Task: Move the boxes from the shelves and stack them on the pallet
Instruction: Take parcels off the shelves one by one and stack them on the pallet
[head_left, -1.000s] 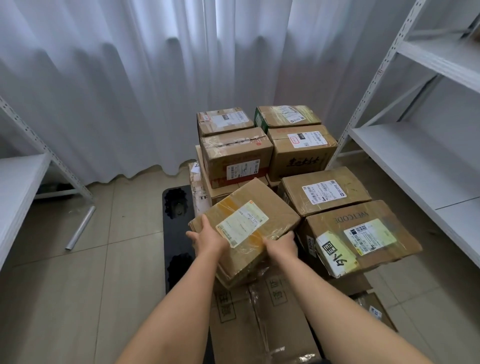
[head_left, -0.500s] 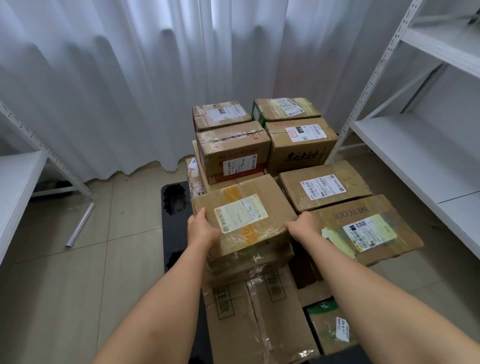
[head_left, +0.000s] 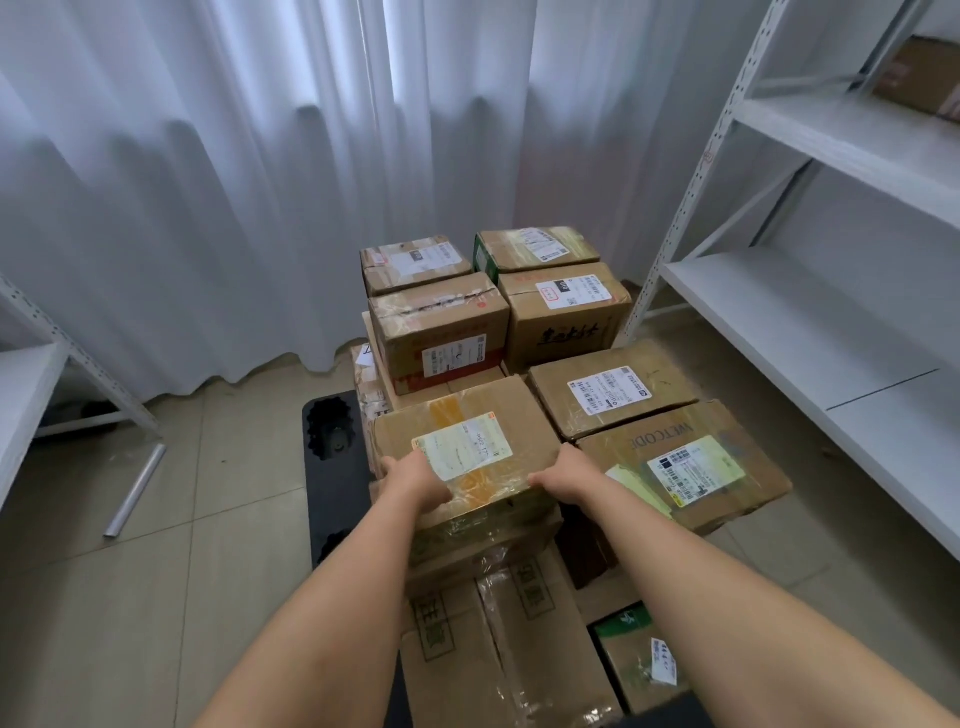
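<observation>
Box (head_left: 467, 441) level under both hands, long axis left-right.

A black plastic pallet (head_left: 332, 467) lies on the tiled floor (head_left: 156, 571) before the white curtain (head_left: 208, 182), between two white metal shelf racks, one left (head_left: 31, 384) and one right (head_left: 831, 322). Brown cardboard boxes (head_left: 571, 312) are stacked on it; both hands, left (head_left: 415, 480) and right (head_left: 569, 478), rest on the near labelled cardboard box (head_left: 462, 447), which sits atop lower boxes.
</observation>
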